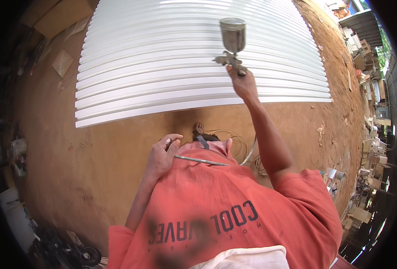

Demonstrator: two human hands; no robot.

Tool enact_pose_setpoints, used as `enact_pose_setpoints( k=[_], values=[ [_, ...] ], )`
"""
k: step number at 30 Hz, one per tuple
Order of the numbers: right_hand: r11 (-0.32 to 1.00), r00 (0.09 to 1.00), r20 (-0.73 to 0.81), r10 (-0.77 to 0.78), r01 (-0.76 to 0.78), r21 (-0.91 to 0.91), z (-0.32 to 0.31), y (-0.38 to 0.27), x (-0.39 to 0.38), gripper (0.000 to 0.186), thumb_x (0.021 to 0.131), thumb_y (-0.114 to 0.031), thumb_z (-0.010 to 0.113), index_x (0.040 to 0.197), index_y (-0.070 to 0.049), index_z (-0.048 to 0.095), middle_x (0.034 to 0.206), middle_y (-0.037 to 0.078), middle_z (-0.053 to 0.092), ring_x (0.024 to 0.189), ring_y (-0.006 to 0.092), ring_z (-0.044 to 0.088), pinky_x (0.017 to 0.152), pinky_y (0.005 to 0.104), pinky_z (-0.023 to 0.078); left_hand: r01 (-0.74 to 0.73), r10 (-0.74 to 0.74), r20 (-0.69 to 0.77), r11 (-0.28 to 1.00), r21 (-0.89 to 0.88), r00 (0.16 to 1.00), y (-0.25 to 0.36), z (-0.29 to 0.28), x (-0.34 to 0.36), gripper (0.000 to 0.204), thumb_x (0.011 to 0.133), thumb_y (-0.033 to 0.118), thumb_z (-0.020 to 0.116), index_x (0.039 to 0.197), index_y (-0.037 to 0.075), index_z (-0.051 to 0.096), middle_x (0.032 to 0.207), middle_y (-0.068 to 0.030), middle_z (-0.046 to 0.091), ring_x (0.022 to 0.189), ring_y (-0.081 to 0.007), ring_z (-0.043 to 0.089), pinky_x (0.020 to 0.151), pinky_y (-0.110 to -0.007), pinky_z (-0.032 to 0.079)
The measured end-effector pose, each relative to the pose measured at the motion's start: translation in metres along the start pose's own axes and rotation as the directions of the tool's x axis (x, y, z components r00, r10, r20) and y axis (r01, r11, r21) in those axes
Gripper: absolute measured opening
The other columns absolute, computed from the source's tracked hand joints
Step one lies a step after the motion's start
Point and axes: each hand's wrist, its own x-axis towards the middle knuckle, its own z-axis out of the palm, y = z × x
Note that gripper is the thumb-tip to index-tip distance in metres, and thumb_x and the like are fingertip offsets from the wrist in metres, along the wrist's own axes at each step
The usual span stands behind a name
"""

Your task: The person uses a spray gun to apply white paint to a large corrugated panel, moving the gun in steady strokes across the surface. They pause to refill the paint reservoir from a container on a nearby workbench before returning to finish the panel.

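Observation:
My right hand reaches out over the white panels, its fingers wrapped round the handle of a spray gun. A metal paint cup sits on top of the gun. Below the gun lie many long white strips side by side, with narrow gaps or grooves between them. Close to my waist, my left hand is curled round a thin greenish air hose. The hose crosses in front of my red shirt and bends up toward my right forearm. Where it meets the gun is hidden.
Brown bare ground surrounds the strips. Loops of hose lie on it near my foot. Stacked wooden pieces line the right side. A dark wheeled machine stands at lower left, and a cardboard sheet lies at left.

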Motion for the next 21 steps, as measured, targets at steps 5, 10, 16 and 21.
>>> enact_pose_setpoints(
  k=[5, 10, 16, 21],
  values=[
    [0.974, 0.966, 0.150, -0.210, 0.194, 0.117, 0.038, -0.045, -0.015, 0.040, 0.094, -0.043, 0.061, 0.110, -0.007, 0.070, 0.091, 0.019, 0.071, 0.086, 0.0371, 0.067, 0.077, 0.0453, 0.049, -0.088, 0.094, -0.073, 0.993, 0.080, 0.993, -0.004, 0.015, 0.003, 0.024, 0.101, 0.019, 0.058, 0.114, 0.001, 0.068, 0.074, 0.0055, 0.052, 0.066, -0.0040, 0.042, 0.058, -0.023, 0.036],
    [0.974, 0.941, 0.292, -0.170, 0.115, 0.196, 0.035, -0.063, -0.026, 0.039, 0.094, -0.043, 0.063, 0.113, -0.010, 0.070, 0.100, 0.017, 0.071, 0.094, 0.0364, 0.067, 0.082, 0.0429, 0.050, 0.026, -0.026, -0.021, 1.000, 0.013, 0.999, -0.014, 0.025, 0.009, 0.029, 0.101, 0.026, 0.061, 0.114, 0.001, 0.067, 0.085, -0.0039, 0.065, 0.079, -0.0099, 0.057, 0.071, -0.027, 0.047],
    [0.998, 0.995, 0.073, -0.061, 0.059, 0.036, -0.011, 0.007, 0.006, 0.045, 0.094, -0.049, 0.061, 0.112, -0.010, 0.071, 0.100, 0.019, 0.072, 0.098, 0.0389, 0.068, 0.083, 0.0463, 0.051, -0.016, 0.014, 0.034, 0.999, 0.048, 0.999, 0.009, 0.039, 0.028, 0.027, 0.101, 0.023, 0.061, 0.114, 0.000, 0.067, 0.077, 0.0019, 0.058, 0.071, -0.0059, 0.049, 0.062, -0.025, 0.042],
    [0.994, 0.989, -0.103, 0.102, -0.105, -0.019, -0.070, 0.073, 0.035, 0.051, 0.092, -0.053, 0.061, 0.108, -0.005, 0.072, 0.094, 0.021, 0.072, 0.095, 0.0387, 0.069, 0.081, 0.0461, 0.051, -0.006, 0.002, 0.119, 0.999, 0.034, 0.993, 0.016, 0.053, 0.046, 0.025, 0.101, 0.021, 0.060, 0.113, 0.000, 0.067, 0.075, 0.0038, 0.054, 0.068, -0.0043, 0.045, 0.058, -0.024, 0.039]
  ],
)
